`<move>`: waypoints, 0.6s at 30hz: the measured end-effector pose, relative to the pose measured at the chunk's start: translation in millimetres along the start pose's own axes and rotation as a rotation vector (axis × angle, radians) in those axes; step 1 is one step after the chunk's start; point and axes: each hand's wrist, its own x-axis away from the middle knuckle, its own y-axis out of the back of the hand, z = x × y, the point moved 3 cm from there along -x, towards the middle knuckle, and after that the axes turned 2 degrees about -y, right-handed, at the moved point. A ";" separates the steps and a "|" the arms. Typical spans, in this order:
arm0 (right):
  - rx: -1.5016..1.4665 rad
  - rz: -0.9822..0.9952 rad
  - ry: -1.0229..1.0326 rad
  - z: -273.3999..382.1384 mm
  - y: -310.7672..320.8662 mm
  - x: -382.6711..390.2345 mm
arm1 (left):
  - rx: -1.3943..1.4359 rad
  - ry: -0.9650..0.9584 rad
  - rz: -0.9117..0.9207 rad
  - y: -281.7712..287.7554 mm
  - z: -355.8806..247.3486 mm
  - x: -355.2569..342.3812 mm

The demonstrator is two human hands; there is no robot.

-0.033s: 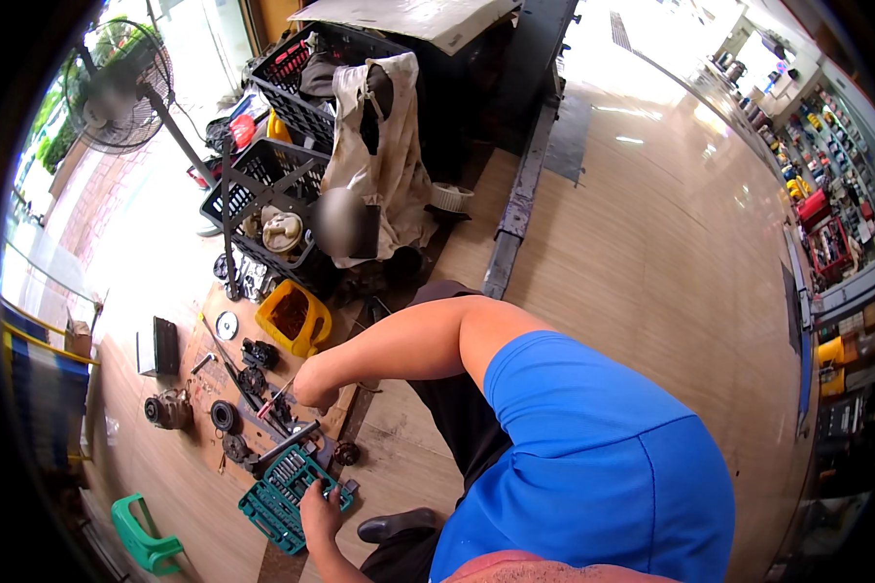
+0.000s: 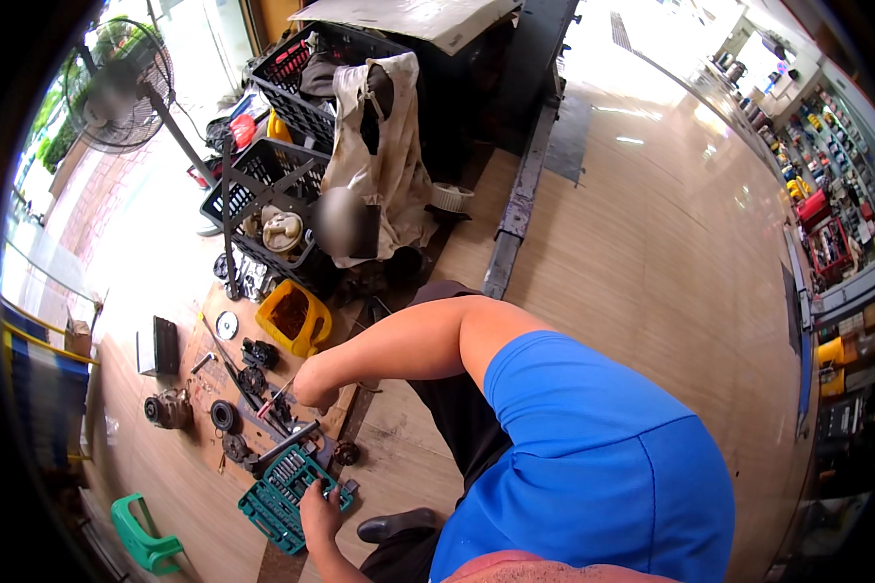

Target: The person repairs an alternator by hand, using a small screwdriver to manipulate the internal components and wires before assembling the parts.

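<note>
My right hand (image 2: 313, 385) reaches out from the blue sleeve over a wooden board (image 2: 204, 374) strewn with dark metal parts. It is closed around a thin red-handled tool (image 2: 274, 398) that points down at the parts. My left hand (image 2: 319, 509) comes up from the lower edge. Its fingers rest on the near edge of an open green socket case (image 2: 280, 496), and I see nothing held in it. A black bar tool (image 2: 287, 442) lies between the two hands.
A yellow container (image 2: 294, 317) stands just beyond the board. Behind it are stacked black crates (image 2: 284, 189) with a stained cloth (image 2: 384, 146) draped over them. A standing fan (image 2: 117, 87) is at the far left, a green stool (image 2: 146, 539) at the lower left, and a black shoe (image 2: 394, 526) by my leg.
</note>
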 end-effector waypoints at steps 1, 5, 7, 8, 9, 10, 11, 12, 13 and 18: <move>-0.002 0.002 -0.002 -0.2 -0.6 -1.0 | 0.003 0.002 0.001 -0.5 0.7 -0.2; -0.006 0.001 0.001 0.0 -1.9 -4.4 | 0.036 -0.002 -0.001 -2.5 4.9 -0.3; -0.011 -0.002 -0.001 -0.7 -2.3 -5.1 | 0.006 -0.010 0.004 -1.4 2.1 0.0; -0.014 -0.004 -0.001 -1.0 -2.7 -5.6 | -0.009 -0.013 0.006 -0.8 0.9 0.3; -0.006 -0.006 0.001 -1.9 -4.1 -6.5 | -0.005 -0.011 0.004 -0.8 0.1 0.1; 0.001 -0.007 0.004 -2.9 -6.1 -8.3 | -0.001 -0.010 0.003 -1.0 -0.6 -0.2; 0.009 -0.009 0.006 -3.7 -7.1 -8.7 | 0.002 -0.008 0.001 -1.1 -1.5 -0.5; 0.000 -0.002 -0.001 -3.6 -7.0 -8.9 | 0.008 -0.008 0.000 -1.1 -1.3 -0.2; -0.009 0.004 -0.008 -3.4 -6.7 -8.9 | 0.013 -0.008 0.000 -1.0 -1.3 -0.1; 0.004 -0.020 0.014 -1.3 -2.7 -4.9 | -0.002 -0.019 -0.004 -0.5 -0.7 1.1</move>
